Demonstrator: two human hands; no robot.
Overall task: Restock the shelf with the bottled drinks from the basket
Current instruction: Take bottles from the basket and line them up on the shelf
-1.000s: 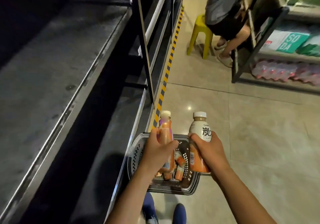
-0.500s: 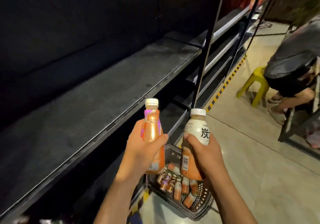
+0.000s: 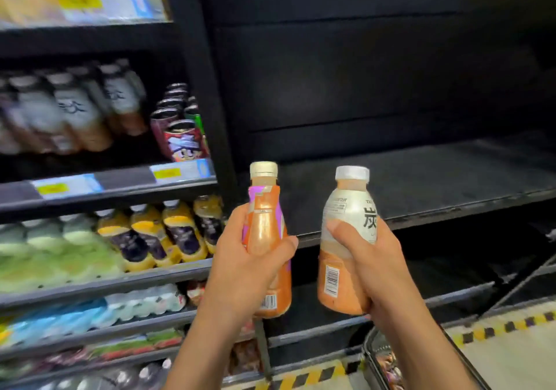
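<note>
While your left hand (image 3: 243, 269) grips the orange bottle (image 3: 264, 227) and your right hand (image 3: 382, 266) the silver bottle (image 3: 346, 212), you are mid-carry and should stand both on the dark shelf (image 3: 421, 185).

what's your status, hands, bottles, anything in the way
Left hand grips purple-label bottle, right hand grips white-label bottle. Both upright, held in front of dark shelf. Nothing seen between bottles and shelf.
</note>
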